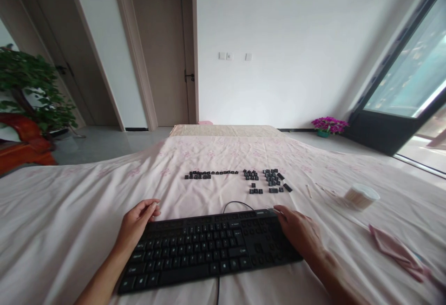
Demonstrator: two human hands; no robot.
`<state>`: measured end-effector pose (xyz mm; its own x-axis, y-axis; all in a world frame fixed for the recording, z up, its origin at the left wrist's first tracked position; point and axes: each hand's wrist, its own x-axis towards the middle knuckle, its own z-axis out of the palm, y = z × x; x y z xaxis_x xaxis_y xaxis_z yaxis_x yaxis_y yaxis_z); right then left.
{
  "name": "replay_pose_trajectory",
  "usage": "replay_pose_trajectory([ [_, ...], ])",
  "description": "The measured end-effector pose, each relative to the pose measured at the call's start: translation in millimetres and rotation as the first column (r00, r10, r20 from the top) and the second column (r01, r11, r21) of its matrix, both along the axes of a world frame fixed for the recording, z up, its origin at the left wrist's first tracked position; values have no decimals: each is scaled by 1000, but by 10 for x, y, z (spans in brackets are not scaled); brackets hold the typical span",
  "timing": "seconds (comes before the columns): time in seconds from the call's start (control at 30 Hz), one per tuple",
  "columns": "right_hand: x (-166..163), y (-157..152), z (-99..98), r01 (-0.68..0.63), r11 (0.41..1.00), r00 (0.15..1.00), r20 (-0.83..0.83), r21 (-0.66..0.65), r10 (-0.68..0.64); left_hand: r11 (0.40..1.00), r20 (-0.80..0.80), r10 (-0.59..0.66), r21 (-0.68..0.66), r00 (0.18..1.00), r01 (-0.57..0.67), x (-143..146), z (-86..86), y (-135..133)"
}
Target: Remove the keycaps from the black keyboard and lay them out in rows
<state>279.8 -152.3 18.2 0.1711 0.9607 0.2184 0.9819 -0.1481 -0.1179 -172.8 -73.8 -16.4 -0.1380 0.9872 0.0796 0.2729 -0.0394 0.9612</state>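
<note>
Black keyboard (209,247) between both hands

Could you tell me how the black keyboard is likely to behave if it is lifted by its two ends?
The keyboard looks long, flat and rigid, so it should stay stiff. Its cable may drag across the cloth. It probably slides easily, lying on soft fabric.

From my feed I can't read any text: the keyboard (209,247) legends and the loose keycaps (244,178) on the bed show only as pale blurs, too small to make out.
</note>
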Motion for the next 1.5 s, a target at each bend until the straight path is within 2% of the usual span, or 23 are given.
replay_pose_trajectory([
  [0.2,6,-17,-17,-1,1000,1000,-14,-3,1,1000,14,0,-17,1000,1,-14,3,-63],
  [0.63,-51,-43,0,-12,1000,1000,-17,3,12,998,92,-49,39,995,46,-55,-16,-160],
  [1.2,-6,-27,-68,-4,999,1000,5,38,3,998,54,-53,28,997,51,-16,45,-197],
  [1.5,-67,-36,-43,15,999,1000,-1,41,-15,996,51,-84,45,995,82,3,84,-207],
])
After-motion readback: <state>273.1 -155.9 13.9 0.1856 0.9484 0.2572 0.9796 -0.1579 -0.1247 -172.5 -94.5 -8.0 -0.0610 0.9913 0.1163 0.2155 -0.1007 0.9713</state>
